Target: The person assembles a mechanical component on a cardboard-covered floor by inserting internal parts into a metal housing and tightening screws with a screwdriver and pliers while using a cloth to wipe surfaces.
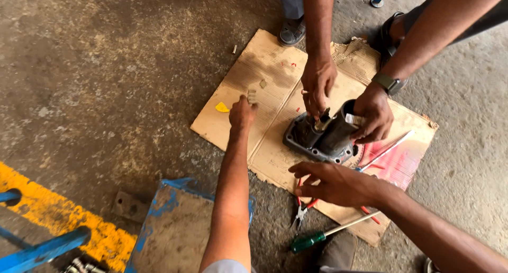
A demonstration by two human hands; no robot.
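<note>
**Four hands at a dark metal housing on floor cardboard**

The person's left hand (pixel 242 114) is stretched forward onto the sheet of cardboard (pixel 275 66), fingers curled down around a small pale part (pixel 252 96); whether it is gripped or only touched cannot be told. A yellow scrap (pixel 221 107) lies just beside that hand, on its left.

The person's right hand (pixel 330 183) rests flat near the front edge of the cardboard, fingers spread and pointing left, holding nothing. It lies over the red handles of a pair of pliers (pixel 301 212), whose jaws point toward the camera.

The dark metal housing (pixel 323 138), a flanged casting with bolt holes along its base, sits on the cardboard just beyond the right hand, apart from it.

Two hands of a co-worker are on the housing. One hand (pixel 317 85) reaches down from above with fingertips pinched on a small part at the top of the casting. The other hand (pixel 374 114), with a wristwatch (pixel 388 83) on its wrist, grips the right side of the casting.

A green-handled screwdriver (pixel 317 237) lies at the front edge of the cardboard, shaft pointing right. A thin rod (pixel 386 151) lies on a red-stained patch to the right of the housing. A blue-edged plate (pixel 174 225) lies on the concrete floor (pixel 95 66) under the left forearm. A yellow painted stripe (pixel 63 215) crosses the lower left corner.
</note>
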